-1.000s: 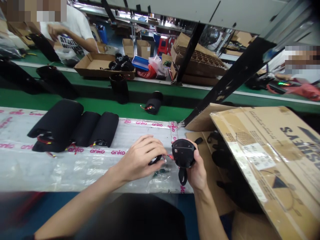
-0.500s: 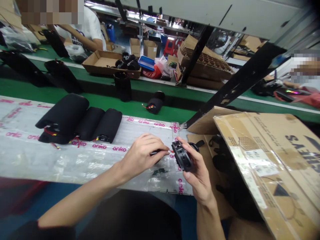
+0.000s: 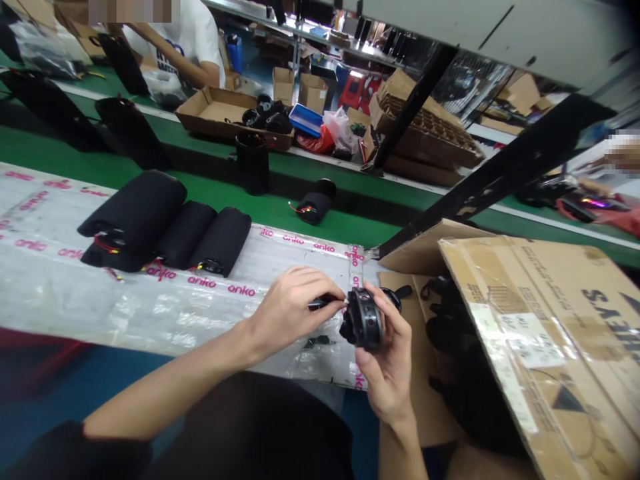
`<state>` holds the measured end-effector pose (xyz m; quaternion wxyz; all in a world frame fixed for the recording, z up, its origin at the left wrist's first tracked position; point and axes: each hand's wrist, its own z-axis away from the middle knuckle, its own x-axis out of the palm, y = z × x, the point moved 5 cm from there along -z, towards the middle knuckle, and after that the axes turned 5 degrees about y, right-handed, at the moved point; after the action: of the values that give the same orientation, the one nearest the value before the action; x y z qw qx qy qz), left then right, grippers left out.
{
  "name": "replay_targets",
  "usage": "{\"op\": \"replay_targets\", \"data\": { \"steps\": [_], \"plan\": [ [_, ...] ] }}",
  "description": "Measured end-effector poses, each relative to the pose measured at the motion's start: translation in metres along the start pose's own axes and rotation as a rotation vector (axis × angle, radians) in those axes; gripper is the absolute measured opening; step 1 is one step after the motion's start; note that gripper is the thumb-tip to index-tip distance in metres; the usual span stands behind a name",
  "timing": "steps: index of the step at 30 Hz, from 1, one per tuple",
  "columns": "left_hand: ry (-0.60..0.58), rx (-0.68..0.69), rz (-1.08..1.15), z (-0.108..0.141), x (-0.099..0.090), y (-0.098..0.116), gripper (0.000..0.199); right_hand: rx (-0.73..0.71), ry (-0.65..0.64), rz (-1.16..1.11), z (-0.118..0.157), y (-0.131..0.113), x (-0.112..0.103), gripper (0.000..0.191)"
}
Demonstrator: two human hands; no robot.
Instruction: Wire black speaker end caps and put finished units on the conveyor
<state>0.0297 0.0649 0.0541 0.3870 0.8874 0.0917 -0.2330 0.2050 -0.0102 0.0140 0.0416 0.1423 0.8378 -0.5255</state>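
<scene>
My right hand (image 3: 393,343) holds a round black part (image 3: 367,319) by its rim, with a black strap or loop behind it. From the left, my left hand (image 3: 295,303) pinches a small dark thin object (image 3: 321,302), its fingertips right at the part's edge. What exactly the fingertips touch there is too small to tell. Left of my hands, several black fabric-covered cylinders (image 3: 223,240) lie on the wrapped table surface (image 3: 280,257), with red and yellow wires at their ends.
On the green belt (image 3: 200,183) are a small black cylinder with wires (image 3: 316,201) and upright black cylinders (image 3: 253,163). An open cardboard box (image 3: 555,320) of black items stands at right. Behind are a shallow carton (image 3: 215,113), a slanted black post (image 3: 480,177) and a person (image 3: 200,40).
My right hand has turned the round part, so more of its side ring shows. My left fingertips are closer against it. The whole view has shifted slightly.
</scene>
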Motion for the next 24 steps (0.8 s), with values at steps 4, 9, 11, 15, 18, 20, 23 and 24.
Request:
{"op": "replay_targets", "data": {
  "steps": [4, 9, 11, 15, 18, 20, 23, 24],
  "plan": [
    [0.006, 0.035, -0.032, 0.002, 0.001, 0.001, 0.006, -0.014, -0.018, 0.106, -0.002, -0.002, 0.005, 0.064],
    [0.002, -0.019, 0.018, 0.003, -0.006, 0.001, 0.011, 0.072, -0.001, 0.046, -0.010, -0.001, 0.000, 0.064],
    [0.004, -0.061, 0.045, 0.004, -0.010, -0.002, 0.011, 0.073, 0.006, 0.006, -0.013, -0.003, 0.000, 0.062],
    [0.022, -0.012, 0.037, 0.008, -0.013, -0.006, 0.006, 0.097, -0.008, -0.020, -0.016, -0.002, 0.001, 0.065],
    [0.041, 0.008, 0.059, 0.011, -0.011, -0.008, 0.006, 0.117, -0.044, -0.004, -0.016, 0.000, -0.001, 0.068],
    [0.035, -0.047, 0.091, 0.011, -0.009, -0.010, 0.006, 0.114, -0.093, -0.010, -0.017, 0.001, -0.002, 0.068],
    [0.027, -0.156, 0.135, 0.010, -0.008, -0.012, 0.007, 0.107, -0.151, -0.063, -0.020, 0.003, -0.005, 0.063],
    [0.025, -0.191, 0.152, 0.009, -0.008, -0.013, 0.008, 0.104, -0.162, -0.084, -0.021, 0.004, -0.005, 0.061]
  ]
}}
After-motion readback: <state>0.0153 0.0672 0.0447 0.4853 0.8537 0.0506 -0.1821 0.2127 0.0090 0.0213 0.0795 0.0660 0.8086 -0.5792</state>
